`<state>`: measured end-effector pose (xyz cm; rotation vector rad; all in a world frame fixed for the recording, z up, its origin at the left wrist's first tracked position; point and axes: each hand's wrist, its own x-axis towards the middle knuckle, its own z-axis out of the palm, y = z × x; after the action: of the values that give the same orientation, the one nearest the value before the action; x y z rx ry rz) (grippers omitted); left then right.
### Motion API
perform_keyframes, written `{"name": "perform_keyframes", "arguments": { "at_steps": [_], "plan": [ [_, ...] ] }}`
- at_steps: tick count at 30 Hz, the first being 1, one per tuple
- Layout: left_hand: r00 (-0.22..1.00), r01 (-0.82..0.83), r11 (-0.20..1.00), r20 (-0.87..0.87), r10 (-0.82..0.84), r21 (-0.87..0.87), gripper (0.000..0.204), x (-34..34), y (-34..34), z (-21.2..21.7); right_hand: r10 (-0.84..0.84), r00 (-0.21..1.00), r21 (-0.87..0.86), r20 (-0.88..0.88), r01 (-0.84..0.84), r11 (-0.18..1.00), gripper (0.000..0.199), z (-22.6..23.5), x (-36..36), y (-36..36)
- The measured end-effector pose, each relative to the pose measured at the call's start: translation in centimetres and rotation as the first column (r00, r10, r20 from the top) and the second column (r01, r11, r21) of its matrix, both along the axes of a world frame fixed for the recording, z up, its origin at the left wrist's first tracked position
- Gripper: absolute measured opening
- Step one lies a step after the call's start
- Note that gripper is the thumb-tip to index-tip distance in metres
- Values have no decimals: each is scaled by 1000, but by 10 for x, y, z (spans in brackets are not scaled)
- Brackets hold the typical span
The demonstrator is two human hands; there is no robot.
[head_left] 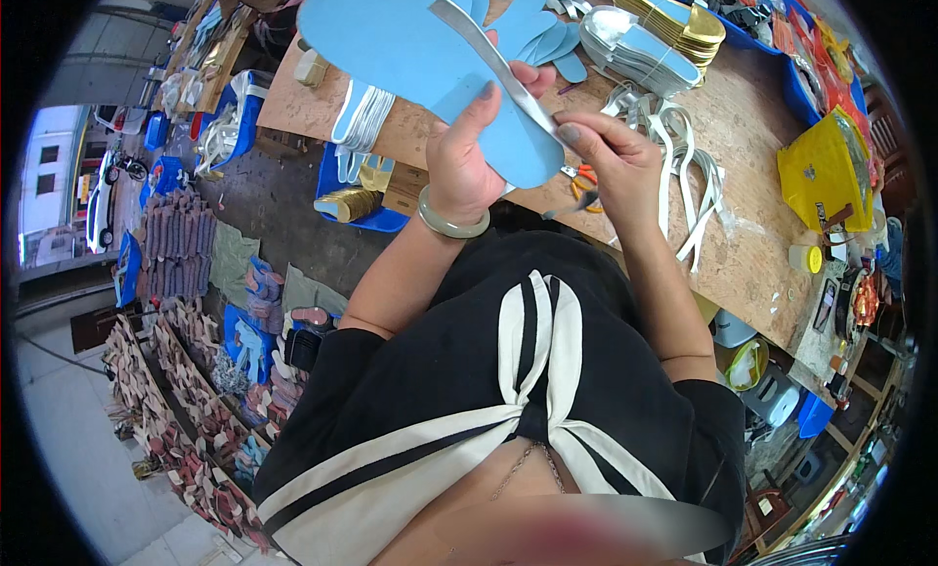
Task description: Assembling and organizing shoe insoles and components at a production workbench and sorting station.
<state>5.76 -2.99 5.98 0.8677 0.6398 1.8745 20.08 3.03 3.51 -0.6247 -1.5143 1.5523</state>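
Note:
In front of me, above the wooden worktable [752,214], I hold a large light-blue shoe insole [376,38]. My left hand [461,170], with a pale bangle at its wrist, is closed on the insole, its thumb lying on the blue face. A narrow silver-white strip [479,43] runs along the insole's right edge. The thumb and forefinger of my right hand [625,175] pinch this strip near the insole's lower end. Below the right fingers, an orange-handled tool [584,190] shows in part; its kind is hard to tell.
Loose blue insoles [537,28], a wrapped insole bundle [640,58] and a gold-edged stack [674,19] lie at the far side. White straps [692,190] spread on the right, near a yellow bag [826,170] and a small yellow jar [806,259]. A blue crate [381,219] stands below the table's left edge.

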Motion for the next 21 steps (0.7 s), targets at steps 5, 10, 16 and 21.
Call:
{"name": "perform_keyframes", "arguments": {
  "at_steps": [5, 10, 16, 21],
  "plan": [
    [995, -6, 998, 95, 0, 55, 48, -2, 2, 0, 87, 996, -82, 5, -86, 993, 15, 0, 4, -4],
    [996, -89, 995, -9, 89, -37, 54, 5, 3, 1, 103, 990, 25, 99, -106, 994, 14, -7, 4, 3],
    [970, -209, 928, -185, 157, -309, 50, 9, 6, -18, 41, 966, 177, 254, -88, 980, 15, -17, -1, 4],
    [984, -146, 929, -151, 99, -341, 47, 3, 10, -21, 127, 974, 49, 186, -138, 989, 16, -28, 0, 11]
  ]
}}
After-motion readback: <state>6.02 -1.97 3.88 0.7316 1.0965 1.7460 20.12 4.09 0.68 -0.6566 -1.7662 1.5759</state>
